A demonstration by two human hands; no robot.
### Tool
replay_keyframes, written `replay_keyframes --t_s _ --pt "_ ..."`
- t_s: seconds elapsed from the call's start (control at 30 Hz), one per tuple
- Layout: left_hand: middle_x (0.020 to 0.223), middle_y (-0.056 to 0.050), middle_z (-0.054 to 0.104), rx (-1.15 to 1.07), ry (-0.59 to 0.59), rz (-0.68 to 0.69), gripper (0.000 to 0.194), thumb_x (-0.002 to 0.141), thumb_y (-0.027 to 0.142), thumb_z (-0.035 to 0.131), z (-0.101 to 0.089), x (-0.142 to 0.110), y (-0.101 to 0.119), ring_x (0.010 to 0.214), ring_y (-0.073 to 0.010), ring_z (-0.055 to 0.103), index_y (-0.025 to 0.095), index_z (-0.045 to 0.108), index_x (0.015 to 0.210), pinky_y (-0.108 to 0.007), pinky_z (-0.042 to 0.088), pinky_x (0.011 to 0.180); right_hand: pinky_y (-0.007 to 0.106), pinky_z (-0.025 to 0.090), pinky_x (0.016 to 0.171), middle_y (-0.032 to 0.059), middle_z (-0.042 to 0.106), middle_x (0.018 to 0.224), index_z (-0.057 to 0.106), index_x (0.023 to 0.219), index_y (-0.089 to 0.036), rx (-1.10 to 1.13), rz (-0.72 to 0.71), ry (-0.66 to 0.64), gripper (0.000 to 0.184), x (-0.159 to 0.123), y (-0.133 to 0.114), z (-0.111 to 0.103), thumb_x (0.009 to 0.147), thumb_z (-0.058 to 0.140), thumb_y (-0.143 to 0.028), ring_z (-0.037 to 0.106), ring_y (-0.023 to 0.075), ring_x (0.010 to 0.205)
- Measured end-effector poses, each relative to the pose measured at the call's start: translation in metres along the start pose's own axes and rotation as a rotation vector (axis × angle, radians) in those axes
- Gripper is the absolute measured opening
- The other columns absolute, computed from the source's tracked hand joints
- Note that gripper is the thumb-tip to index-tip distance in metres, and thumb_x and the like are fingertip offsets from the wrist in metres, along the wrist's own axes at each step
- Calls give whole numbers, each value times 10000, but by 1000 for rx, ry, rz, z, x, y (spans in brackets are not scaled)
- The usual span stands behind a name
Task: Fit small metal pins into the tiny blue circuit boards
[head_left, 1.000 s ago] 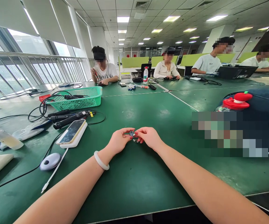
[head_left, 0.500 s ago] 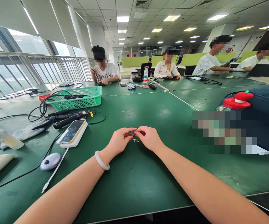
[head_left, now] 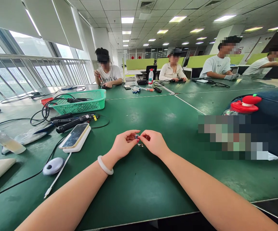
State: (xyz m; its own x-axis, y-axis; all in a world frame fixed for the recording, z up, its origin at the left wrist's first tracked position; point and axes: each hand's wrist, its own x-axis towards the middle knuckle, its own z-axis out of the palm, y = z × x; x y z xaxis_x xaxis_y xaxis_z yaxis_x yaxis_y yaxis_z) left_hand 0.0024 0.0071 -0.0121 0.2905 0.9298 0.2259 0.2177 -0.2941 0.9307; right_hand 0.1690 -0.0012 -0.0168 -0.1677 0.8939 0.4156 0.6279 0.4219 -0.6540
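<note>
A tiny dark, bluish part (head_left: 136,137) is pinched at the fingertips of my left hand (head_left: 122,144), which wears a white bangle (head_left: 105,165) at the wrist. It is too small to name. From the other side, my right hand (head_left: 155,141) closes thumb and finger at the part's right end, so the two hands almost meet. My fingers hide much of it. Just below the fingertips, small shiny metallic pieces (head_left: 140,145) lie on the green table (head_left: 139,186).
To the left are a phone (head_left: 75,136) on a white block, a purplish round object (head_left: 53,166), black handheld tools (head_left: 73,123) with cables, a green basket (head_left: 81,104) and a tilted jar (head_left: 6,142). A dark bag (head_left: 276,122) stands right. Several people sit across the table.
My left hand's upper fingers have lifted and spread slightly around the small part. My right hand keeps its pinch in nearly the same place. Across the table, a gloved person has lowered their hands.
</note>
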Motion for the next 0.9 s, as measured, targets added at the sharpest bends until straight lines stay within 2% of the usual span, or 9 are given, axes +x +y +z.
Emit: replay_keyframes --t_s 0.2,0.37,0.5,0.63,0.7,0.8,0.87,0.9 --pt "872 -45 664 124 60 76 302 737 261 606 -2 0 -6 799 -150 622 186 646 1026 -303 517 792 227 362 606 -6 621 694 607 761 -204 6 -61 -67 240 0 3 3 879 406 -259 527 116 638" --pt "802 -34 643 231 105 67 282 741 294 586 -3 1 -4 732 -141 596 189 649 994 -277 504 713 245 397 673 -2 655 766 643 843 -219 -21 -32 -98 238 2 15 0 856 406 -202 567 127 710" --pt "760 -25 608 274 135 -18 258 708 261 602 -6 2 2 681 -130 589 178 654 947 -268 493 684 261 411 685 6 668 804 660 836 -219 -40 0 -152 213 2 25 -3 833 447 -210 574 139 741" --pt "717 -15 577 115 132 -189 310 678 200 613 -13 6 3 633 -128 614 144 619 983 -263 502 646 265 410 674 13 646 829 672 817 -223 -86 1 -240 143 3 28 -2 784 533 -225 555 137 734" --pt "697 -11 573 60 203 -216 320 682 190 601 -19 8 5 642 -130 621 135 608 997 -259 503 649 264 406 666 11 628 826 676 828 -231 -104 -11 -282 123 3 26 -2 772 572 -266 542 135 728" --pt "751 -26 600 130 361 -147 318 705 223 580 -27 8 9 689 -139 625 155 611 1014 -259 499 656 262 399 658 7 607 813 678 855 -243 -116 -36 -324 144 4 21 -3 786 579 -320 533 130 721" --pt "803 -35 622 260 398 -59 300 733 262 559 -27 5 10 707 -145 620 177 623 1014 -269 494 670 259 394 663 10 596 810 681 837 -239 -128 -52 -333 132 6 18 -3 795 576 -306 532 126 722" --pt "813 -37 631 329 379 -17 289 745 274 550 -25 3 8 705 -146 614 183 632 1007 -276 492 684 257 392 665 11 592 804 681 813 -233 -137 -62 -337 120 6 17 -3 796 577 -291 532 124 722"
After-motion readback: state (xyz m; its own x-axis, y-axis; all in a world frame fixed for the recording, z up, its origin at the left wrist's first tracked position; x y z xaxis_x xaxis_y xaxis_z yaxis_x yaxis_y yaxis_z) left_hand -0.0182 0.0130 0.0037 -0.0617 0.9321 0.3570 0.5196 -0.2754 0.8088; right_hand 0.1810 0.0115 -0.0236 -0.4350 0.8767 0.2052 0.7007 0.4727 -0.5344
